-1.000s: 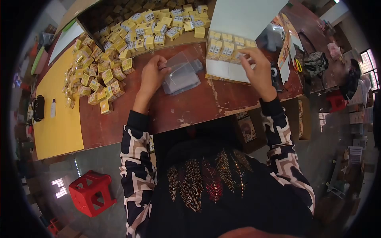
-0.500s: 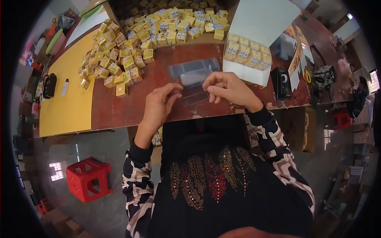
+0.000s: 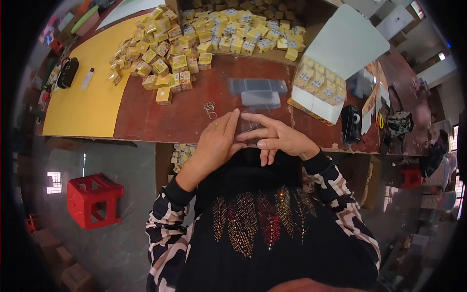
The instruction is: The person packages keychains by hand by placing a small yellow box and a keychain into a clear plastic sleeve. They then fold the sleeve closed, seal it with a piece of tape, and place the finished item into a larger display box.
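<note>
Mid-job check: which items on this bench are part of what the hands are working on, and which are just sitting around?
In hand: clear plastic sleeve held between left hand and right hand; stack of clear sleeves; small yellow boxes; white carton.

Lying about: red stool; scissors; small bottle.

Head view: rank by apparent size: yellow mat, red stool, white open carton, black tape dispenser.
1. yellow mat
2. white open carton
3. red stool, close to the carton in apparent size, and it stands on the floor, farther off, so unsure
4. black tape dispenser
</note>
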The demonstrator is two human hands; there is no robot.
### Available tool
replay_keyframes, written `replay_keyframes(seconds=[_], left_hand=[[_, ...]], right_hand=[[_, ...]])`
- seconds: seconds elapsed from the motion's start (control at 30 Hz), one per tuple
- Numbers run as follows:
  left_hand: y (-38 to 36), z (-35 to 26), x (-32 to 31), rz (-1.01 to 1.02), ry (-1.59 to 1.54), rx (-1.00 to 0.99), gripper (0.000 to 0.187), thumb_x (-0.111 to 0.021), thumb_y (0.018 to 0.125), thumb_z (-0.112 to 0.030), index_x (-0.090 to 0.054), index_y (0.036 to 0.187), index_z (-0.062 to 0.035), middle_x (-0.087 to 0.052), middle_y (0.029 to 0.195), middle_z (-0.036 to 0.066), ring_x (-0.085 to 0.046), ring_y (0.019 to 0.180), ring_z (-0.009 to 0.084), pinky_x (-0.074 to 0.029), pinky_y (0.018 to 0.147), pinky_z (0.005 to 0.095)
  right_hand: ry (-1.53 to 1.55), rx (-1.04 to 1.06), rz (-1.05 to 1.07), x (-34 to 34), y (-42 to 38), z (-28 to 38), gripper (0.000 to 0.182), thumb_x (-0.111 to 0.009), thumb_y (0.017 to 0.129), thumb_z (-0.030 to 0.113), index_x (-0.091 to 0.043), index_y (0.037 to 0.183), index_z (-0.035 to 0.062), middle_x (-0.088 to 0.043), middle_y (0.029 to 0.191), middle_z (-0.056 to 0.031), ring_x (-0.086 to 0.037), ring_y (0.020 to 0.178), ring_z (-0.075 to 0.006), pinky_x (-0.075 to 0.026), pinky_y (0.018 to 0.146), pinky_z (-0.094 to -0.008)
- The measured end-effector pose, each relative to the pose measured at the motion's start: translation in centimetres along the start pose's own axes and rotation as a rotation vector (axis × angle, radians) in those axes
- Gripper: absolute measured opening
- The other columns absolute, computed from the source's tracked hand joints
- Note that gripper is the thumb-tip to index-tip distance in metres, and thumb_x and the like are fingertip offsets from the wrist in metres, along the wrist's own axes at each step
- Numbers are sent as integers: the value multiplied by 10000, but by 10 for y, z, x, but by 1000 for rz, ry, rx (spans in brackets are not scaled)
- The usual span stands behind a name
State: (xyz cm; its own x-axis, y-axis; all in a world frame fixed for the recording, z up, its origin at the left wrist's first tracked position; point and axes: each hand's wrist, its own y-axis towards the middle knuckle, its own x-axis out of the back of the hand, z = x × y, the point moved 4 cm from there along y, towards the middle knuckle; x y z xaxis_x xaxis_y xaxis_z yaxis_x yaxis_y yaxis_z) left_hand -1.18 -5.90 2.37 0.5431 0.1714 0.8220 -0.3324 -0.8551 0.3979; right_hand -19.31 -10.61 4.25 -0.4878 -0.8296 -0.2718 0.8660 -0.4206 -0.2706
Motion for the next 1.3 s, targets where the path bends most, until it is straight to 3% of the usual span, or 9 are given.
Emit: replay_keyframes(seconds=[0.1, 0.2, 0.33, 0.6, 0.8, 0.87, 0.93, 1.2, 1.3], left_hand=[[-22, 6, -8, -63, -68, 52, 718, -767, 808, -210, -431, 1393, 36, -621, 1199, 205, -637, 1064, 367, -523, 917, 410], [-44, 24, -3, -116, -433, 253, 565, -709, 889, -172, -471, 1359, 33, -664, 1117, 190, -685, 984, 305, -548, 847, 363], [-62, 41, 11, -207, -982, 559, 383, -591, 998, -182, -513, 1291, 52, -676, 1037, 135, -690, 921, 196, -550, 802, 302], [-84, 59, 19, -436, -1205, 663, 434, -572, 1014, -243, -479, 1321, 49, -637, 1013, 109, -679, 898, 193, -547, 809, 294], [-94, 69, 17, -503, -1238, 727, 475, -464, 1045, -330, -465, 1349, 35, -608, 1000, 85, -675, 873, 196, -537, 753, 287], [-95, 74, 14, -511, -1260, 716, 478, -447, 1048, -339, -466, 1349, 32, -607, 1008, 85, -674, 863, 197, -535, 742, 286], [-92, 73, 12, -519, -1283, 704, 482, -429, 1051, -348, -467, 1349, 29, -607, 1015, 86, -672, 852, 197, -533, 732, 286], [-64, 45, 11, -358, -1393, 574, 450, -649, 947, -124, -486, 1334, 37, -621, 1228, 154, -611, 1174, 258, -506, 1001, 371], [-54, 36, 2, -257, -1415, 553, 496, -687, 905, -61, -486, 1343, 55, -604, 1275, 189, -614, 1177, 269, -507, 1014, 386]], right_hand=[[-12, -38, 73, -1, 12, 9, 608, -601, 967, 164, -312, 1486, 33, -596, 1316, -221, -709, 683, -192, -584, 603, -264], [-302, 111, -245, 35, 37, 45, 260, -627, 951, 154, -625, 1144, -19, -731, 979, -124, -664, 594, -107, -532, 529, -214], [-783, 435, -491, 64, 134, 42, 234, -650, 942, 179, -659, 1100, 6, -685, 829, -55, -640, 665, -84, -505, 593, -233], [-1295, 444, -582, 22, 258, 12, 583, -778, 793, 336, -556, 1295, 142, -569, 1241, -165, -643, 987, -360, -515, 848, -454], [-1121, 492, -599, 42, 253, 10, 448, -786, 777, 264, -573, 1122, 73, -632, 1098, -187, -652, 981, -374, -528, 832, -422], [-1031, 530, -557, 47, 227, 11, 376, -739, 844, 192, -582, 1165, 74, -668, 1048, -142, -679, 962, -294, -554, 815, -366], [-262, 250, -358, 44, 188, 15, 327, -667, 920, 140, -578, 1231, 85, -668, 1085, -87, -681, 970, -189, -572, 818, -314], [202, 200, -262, 81, 45, -25, 367, -549, 1016, 225, -541, 1298, -10, -641, 1174, -101, -661, 1068, -178, -579, 890, -330], [24, 124, -408, 94, 8, -47, 332, -546, 1020, 220, -581, 1268, 3, -656, 1134, -98, -667, 1001, -164, -578, 848, -309]])
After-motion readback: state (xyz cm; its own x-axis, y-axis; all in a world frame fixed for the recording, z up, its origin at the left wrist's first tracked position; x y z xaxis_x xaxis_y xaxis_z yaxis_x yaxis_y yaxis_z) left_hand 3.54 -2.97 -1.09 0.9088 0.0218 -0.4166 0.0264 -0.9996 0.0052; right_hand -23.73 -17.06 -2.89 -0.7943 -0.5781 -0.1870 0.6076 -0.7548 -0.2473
